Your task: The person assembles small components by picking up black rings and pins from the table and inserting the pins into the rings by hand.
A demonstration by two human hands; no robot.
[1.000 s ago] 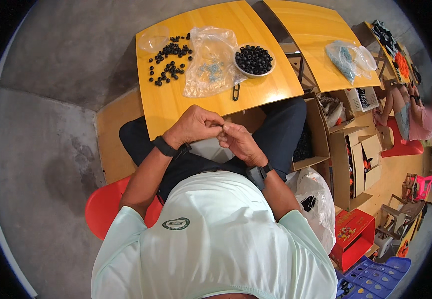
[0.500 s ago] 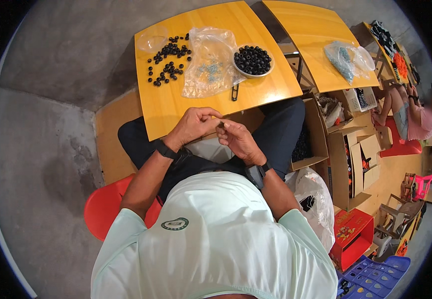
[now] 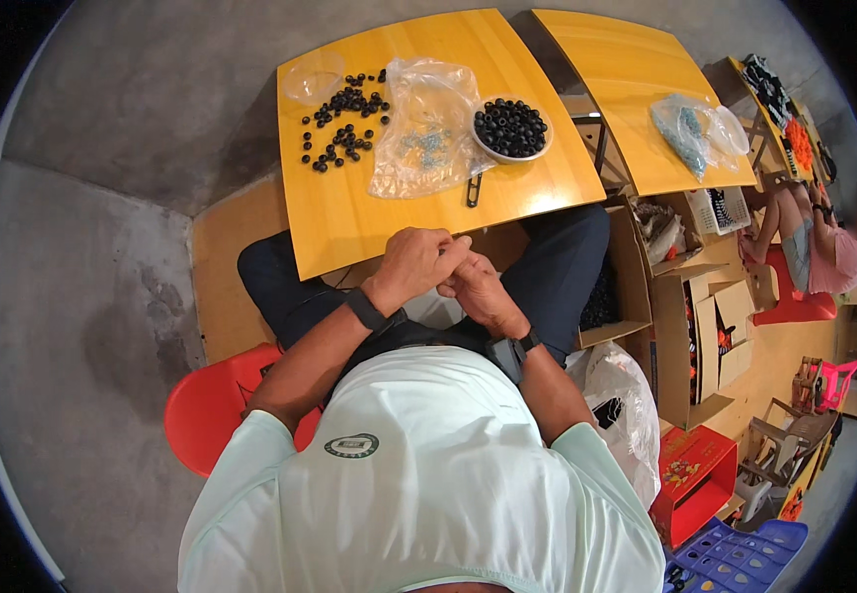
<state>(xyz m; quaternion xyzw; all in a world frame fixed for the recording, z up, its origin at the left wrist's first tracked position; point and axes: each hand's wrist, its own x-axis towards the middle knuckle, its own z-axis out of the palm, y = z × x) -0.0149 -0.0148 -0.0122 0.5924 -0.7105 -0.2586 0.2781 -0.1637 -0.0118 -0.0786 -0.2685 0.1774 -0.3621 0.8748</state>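
Black beads (image 3: pixel 510 127), white bowl (image 3: pixel 518 159), yellow wood-grained table (image 3: pixel 339 222)

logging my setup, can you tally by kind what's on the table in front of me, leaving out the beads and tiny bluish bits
White bowl: 1
Clear plastic bag: 1
Clear round dish or lid: 1
Black slotted strip: 1
Total: 4

A dark oval badge (image 3: pixel 352 447) marks the chest of a pale shirt (image 3: pixel 428 504), the tiny marks around its rim too small for me to read over the feed. On a red box (image 3: pixel 685 465) at right, I see a gold-toned printed design, but no word or number is legible to me.
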